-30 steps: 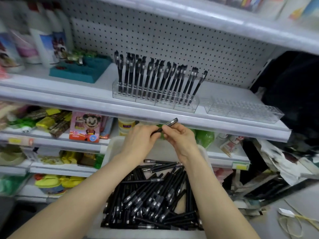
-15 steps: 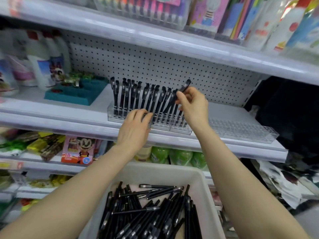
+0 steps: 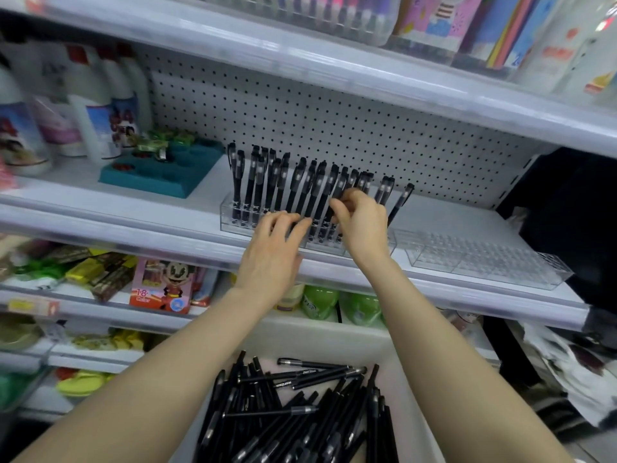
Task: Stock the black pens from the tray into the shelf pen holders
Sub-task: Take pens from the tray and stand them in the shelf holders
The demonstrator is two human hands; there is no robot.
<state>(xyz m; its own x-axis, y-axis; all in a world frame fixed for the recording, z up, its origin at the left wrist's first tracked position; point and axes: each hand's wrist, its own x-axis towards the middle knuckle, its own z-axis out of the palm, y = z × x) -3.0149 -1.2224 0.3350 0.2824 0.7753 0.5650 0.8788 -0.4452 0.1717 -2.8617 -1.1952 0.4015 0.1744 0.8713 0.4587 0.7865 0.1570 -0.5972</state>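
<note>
Pens [image 3: 302,419] for stocking lie heaped in the white tray [image 3: 414,396] just below my forearms, most with their long axes running roughly away from me toward the shelf [image 3: 133,228]. Up on that shelf, the clear pen holder [image 3: 233,225] already carries a row of black pens [image 3: 293,188] standing nearly upright, leaning a little to the right. My right hand [image 3: 362,225] is at the right part of that row, fingers [image 3: 340,203] pinched closed around the barrel of one pen, which I judge I am seating in its slot; the slot itself is hidden behind my hand. My left hand [image 3: 272,259] rests just beside it, fingers spread loosely against the holder's front, gripping nothing that I can see. A second, empty clear holder [image 3: 484,259] sits farther right, nearer my right hand. For the next pen I must reach back and down, since the tray lies below and toward me from both hands.
</note>
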